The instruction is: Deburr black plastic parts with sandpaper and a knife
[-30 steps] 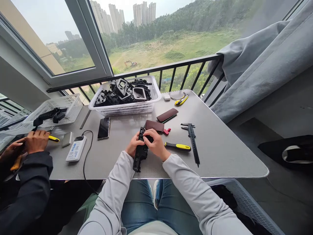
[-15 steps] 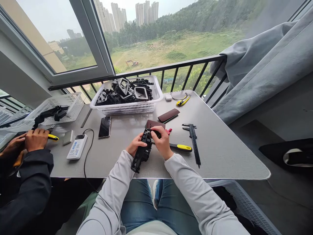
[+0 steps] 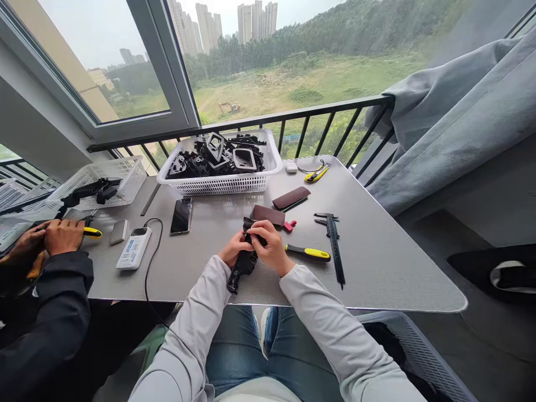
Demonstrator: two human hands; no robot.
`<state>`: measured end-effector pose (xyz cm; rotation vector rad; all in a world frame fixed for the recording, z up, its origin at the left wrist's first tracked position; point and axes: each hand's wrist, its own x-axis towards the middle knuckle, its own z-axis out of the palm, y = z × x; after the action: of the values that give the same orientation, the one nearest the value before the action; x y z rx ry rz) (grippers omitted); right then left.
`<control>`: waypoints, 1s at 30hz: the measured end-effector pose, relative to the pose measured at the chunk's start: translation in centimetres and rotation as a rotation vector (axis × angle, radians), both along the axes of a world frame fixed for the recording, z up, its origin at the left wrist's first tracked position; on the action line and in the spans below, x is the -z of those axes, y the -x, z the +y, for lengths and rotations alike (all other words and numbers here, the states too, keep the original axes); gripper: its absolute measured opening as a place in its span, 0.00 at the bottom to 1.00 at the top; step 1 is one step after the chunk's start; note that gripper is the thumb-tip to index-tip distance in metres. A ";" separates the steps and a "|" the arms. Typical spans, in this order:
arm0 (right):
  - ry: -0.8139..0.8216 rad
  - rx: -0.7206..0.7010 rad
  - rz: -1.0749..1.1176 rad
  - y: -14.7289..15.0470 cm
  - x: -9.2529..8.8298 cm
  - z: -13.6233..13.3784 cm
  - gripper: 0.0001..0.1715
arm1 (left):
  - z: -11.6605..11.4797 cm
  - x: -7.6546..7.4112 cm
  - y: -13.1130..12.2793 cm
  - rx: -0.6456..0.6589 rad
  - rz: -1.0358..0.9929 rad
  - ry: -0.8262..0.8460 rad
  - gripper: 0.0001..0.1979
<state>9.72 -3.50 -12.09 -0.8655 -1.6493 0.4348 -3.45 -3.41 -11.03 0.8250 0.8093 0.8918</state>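
Observation:
A long black plastic part (image 3: pixel 239 272) is held over the front of the table, tilted, its lower end toward me. My left hand (image 3: pixel 235 249) is closed around its left side. My right hand (image 3: pixel 272 245) is closed over the upper part, thumb and fingers pinched together; a dark piece shows under its fingers, but I cannot tell what it is. Just beyond my hands lies a brown sandpaper-like block (image 3: pixel 268 214) with a small red piece (image 3: pixel 290 225) beside it. A tool with a yellow and black handle (image 3: pixel 315 254) lies right of my right hand.
A black caliper (image 3: pixel 334 245), a second brown block (image 3: pixel 292 197) and a yellow cutter (image 3: pixel 317 173) lie to the right. A white basket (image 3: pixel 221 185) of black parts stands behind. Leftward are a phone (image 3: pixel 181 216), a white power bank (image 3: pixel 134 248) and a co-worker's hands (image 3: pixel 62 237).
My right hand has shifted slightly left and turned farther over the black part, covering more of its top. The view has moved a little.

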 end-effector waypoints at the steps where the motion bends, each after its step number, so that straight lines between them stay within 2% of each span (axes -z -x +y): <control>1: -0.012 -0.020 -0.022 0.2 0.0 -0.1 0.09 | -0.1 -0.1 -0.1 -0.008 -0.010 -0.001 0.23; 7: 0.086 0.075 0.014 0.2 0.6 0.5 0.09 | 0.1 0.2 0.0 0.019 -0.027 0.028 0.26; 12: 0.191 0.130 0.097 -0.4 1.0 1.2 0.09 | 0.7 0.9 0.6 0.074 -0.017 0.032 0.23; 20: 0.337 0.242 0.140 -1.5 1.5 2.0 0.08 | 0.8 0.6 1.0 0.032 -0.056 0.034 0.23; 23: 0.314 0.212 0.199 -1.6 0.9 1.8 0.07 | 0.8 0.6 1.1 0.025 -0.074 0.033 0.24; 27: 0.226 0.074 0.184 -1.0 0.4 1.3 0.07 | 0.7 0.6 1.0 0.029 -0.085 0.037 0.26; 30: 0.281 0.077 0.142 -1.0 0.7 1.4 0.07 | 0.7 0.4 0.9 0.043 -0.081 0.061 0.26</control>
<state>10.69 -2.06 -12.83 -1.0770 -1.4396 0.6701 -4.39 -2.70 -11.40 0.7456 0.7417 0.8538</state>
